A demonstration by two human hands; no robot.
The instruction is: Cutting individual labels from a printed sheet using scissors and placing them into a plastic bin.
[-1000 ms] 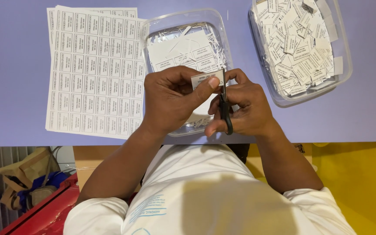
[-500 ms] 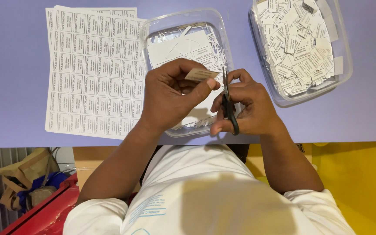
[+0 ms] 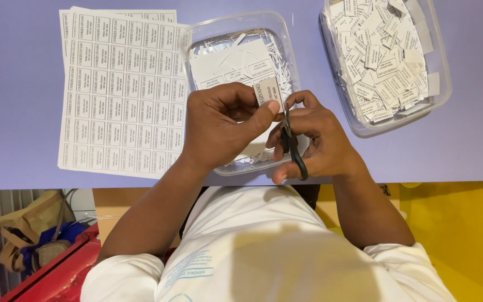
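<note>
Two hands at work over the lilac table [image 3: 18, 67]. Left hand [image 3: 225, 126] pinches a small printed label strip [image 3: 268, 92] between thumb and fingertips, clamped on it, strip standing just above the thumb tip. Right hand [image 3: 314, 140] is closed through the black scissors [image 3: 292, 142], blades touching the strip's right edge. Beneath the fingers, a clear tub [image 3: 238, 33] holds offcuts and slivers. Further right, a second tub [image 3: 420, 106] sits heaped with cut labels: much done. Left of the fingers, uncut label sheets [image 3: 121, 95] remain.
</note>
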